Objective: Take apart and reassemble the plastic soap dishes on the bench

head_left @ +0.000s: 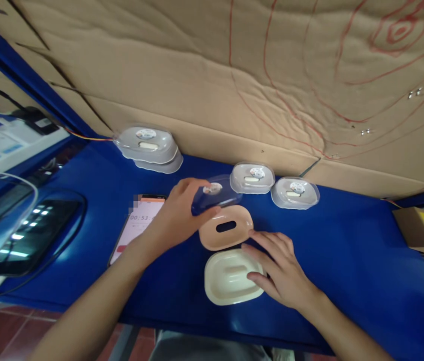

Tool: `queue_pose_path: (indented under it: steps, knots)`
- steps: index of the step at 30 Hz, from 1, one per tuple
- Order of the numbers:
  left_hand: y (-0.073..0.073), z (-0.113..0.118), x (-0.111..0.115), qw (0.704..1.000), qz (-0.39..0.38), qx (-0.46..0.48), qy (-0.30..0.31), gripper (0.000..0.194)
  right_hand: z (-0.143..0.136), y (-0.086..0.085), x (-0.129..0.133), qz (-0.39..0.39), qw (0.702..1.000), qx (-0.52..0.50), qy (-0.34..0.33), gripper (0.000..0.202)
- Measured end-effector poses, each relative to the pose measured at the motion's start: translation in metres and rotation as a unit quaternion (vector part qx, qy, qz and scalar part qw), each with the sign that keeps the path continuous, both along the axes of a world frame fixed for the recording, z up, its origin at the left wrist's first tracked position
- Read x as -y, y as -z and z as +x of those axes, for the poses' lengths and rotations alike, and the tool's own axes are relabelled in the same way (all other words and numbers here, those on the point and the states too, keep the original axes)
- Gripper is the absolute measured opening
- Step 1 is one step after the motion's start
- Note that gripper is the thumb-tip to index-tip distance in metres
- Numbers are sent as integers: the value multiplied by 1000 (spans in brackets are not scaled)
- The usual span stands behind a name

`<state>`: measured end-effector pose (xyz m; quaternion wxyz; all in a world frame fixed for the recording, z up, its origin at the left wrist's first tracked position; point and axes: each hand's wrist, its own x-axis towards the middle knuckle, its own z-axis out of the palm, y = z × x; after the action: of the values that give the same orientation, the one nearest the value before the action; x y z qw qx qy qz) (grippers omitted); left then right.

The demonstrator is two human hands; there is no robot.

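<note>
My left hand (187,213) curves around the left end of a clear plastic lid (225,193) that bears a round label. Its thumb lies along the lid's front edge and its fingers along the back. Just in front is a peach oval soap dish insert (212,238) with a slot in its middle. Nearest me is a cream oval soap dish base (230,288) with a raised ridge inside. My right hand (281,268) has its fingers apart, its thumb over the cream base and its fingertips at the right edge of the peach insert.
Two lidded soap dishes (253,178) (295,193) stand behind on the right, and a stack of lidded dishes (148,145) at the back left. A phone with a timer (140,220), a dark tablet (31,235) and cables lie left. A cardboard box (409,230) is at the right edge.
</note>
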<state>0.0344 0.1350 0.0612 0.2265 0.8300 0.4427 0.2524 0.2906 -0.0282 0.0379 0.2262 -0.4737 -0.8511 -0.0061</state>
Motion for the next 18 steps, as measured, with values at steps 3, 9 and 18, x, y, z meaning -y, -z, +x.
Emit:
queue_pose_path:
  steps: [3, 9, 18]
  knots:
    - [-9, 4, 25, 997, -59, -16, 56, 53, 7, 1, -1, 6, 996, -61, 68, 44]
    - [-8, 11, 51, 982, -109, -76, 133, 61, 10, 6, -10, -57, 988, -85, 112, 46]
    - [2, 10, 57, 974, -66, -163, 146, 89, 8, 12, -13, -86, 989, -76, 98, 45]
